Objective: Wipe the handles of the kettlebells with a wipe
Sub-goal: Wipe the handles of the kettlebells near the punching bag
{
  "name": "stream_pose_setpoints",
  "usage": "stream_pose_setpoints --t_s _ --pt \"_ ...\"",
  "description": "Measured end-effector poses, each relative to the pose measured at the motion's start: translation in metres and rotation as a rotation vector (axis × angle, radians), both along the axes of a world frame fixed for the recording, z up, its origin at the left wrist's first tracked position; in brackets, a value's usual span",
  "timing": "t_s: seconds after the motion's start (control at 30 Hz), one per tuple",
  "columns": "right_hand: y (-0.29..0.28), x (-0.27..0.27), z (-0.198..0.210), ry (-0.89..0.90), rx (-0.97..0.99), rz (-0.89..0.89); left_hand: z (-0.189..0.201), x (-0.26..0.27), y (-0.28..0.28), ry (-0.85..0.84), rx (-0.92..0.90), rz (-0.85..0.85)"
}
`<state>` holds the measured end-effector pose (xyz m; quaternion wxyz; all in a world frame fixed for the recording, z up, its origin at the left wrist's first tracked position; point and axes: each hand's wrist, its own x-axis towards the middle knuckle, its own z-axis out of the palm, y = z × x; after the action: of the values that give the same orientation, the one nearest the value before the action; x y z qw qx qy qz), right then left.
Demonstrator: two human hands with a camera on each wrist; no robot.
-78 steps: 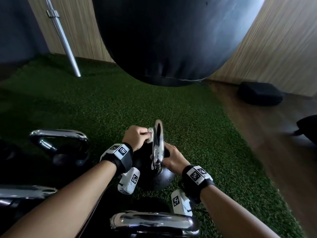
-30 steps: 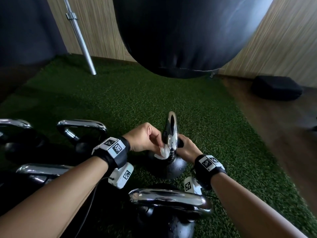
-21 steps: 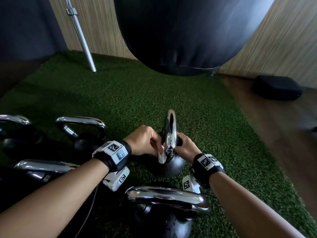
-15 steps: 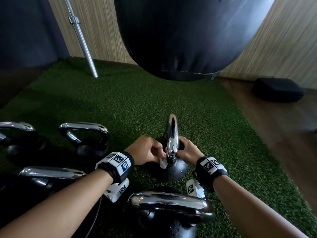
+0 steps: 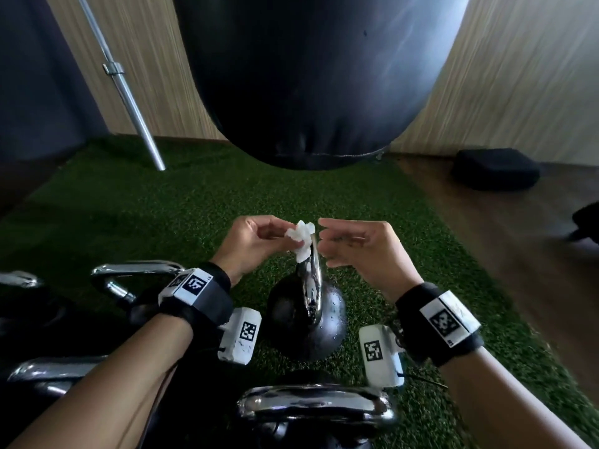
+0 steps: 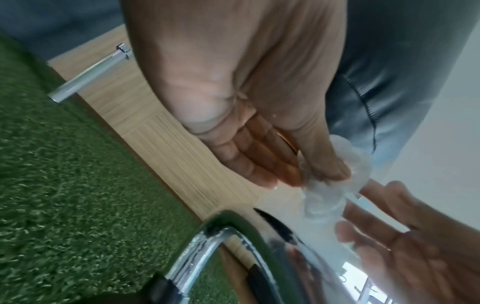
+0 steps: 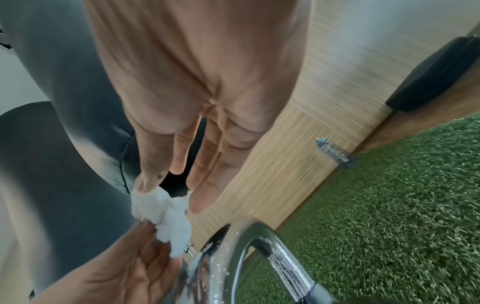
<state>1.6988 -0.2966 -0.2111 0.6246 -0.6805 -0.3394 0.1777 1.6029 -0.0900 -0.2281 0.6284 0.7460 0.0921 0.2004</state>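
Note:
A black kettlebell (image 5: 288,322) stands on green turf, its chrome handle (image 5: 312,280) edge-on to me. My left hand (image 5: 282,234) holds a crumpled white wipe (image 5: 301,241) just above the top of that handle. In the left wrist view the thumb of my left hand (image 6: 309,179) pinches the wipe (image 6: 337,185) against the fingers, above the handle (image 6: 207,246). My right hand (image 5: 327,241) hovers right of the wipe, off the handle. In the right wrist view my right hand (image 7: 171,195) has fairly straight fingers, with the thumb tip and a fingertip touching the wipe (image 7: 166,214).
More kettlebells stand at left (image 5: 136,270), lower left (image 5: 48,367) and closest to me (image 5: 314,406). A black punching bag (image 5: 308,76) hangs just ahead. A steel bar (image 5: 129,102) leans on the wall. A black pad (image 5: 496,173) lies on the wooden floor (image 5: 518,270).
Both hands have risen from low on the handle to above its top. The right hand has let go of the kettlebell. The wipe has come up with the left hand.

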Motion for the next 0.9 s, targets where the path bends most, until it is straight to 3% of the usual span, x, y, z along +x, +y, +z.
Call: stream_pose_setpoints --t_s 0.17,0.4,0.47,0.53,0.6,0.67,0.73,0.8,0.9 --pt "0.001 0.004 -0.006 0.0 0.033 -0.023 0.005 0.004 -0.014 0.023 0.031 -0.118" --pt "-0.001 0.007 -0.009 0.053 0.081 -0.103 0.012 0.007 -0.015 0.14 -0.124 -0.369" --pt "0.0 0.01 -0.013 0.087 0.092 -0.123 0.012 0.009 -0.013 0.128 -0.14 -0.319" --pt "-0.001 0.014 -0.017 0.145 0.118 -0.135 0.002 0.01 -0.007 0.184 0.038 -0.08" --pt "-0.006 0.018 -0.02 0.195 0.162 -0.153 -0.011 0.004 -0.001 0.403 0.419 0.071" --pt "-0.012 0.022 -0.023 0.257 0.201 -0.166 -0.042 -0.002 0.003 0.695 0.641 -0.113" --pt "-0.016 0.025 -0.029 0.321 0.207 -0.171 -0.078 -0.004 0.001 0.845 0.752 -0.371" --pt "-0.018 0.029 -0.037 0.358 0.182 -0.181 -0.107 -0.002 -0.009 0.829 0.818 -0.444" --pt "-0.018 0.03 -0.05 0.387 0.146 -0.199 -0.128 0.002 -0.031 0.642 0.797 -0.197"
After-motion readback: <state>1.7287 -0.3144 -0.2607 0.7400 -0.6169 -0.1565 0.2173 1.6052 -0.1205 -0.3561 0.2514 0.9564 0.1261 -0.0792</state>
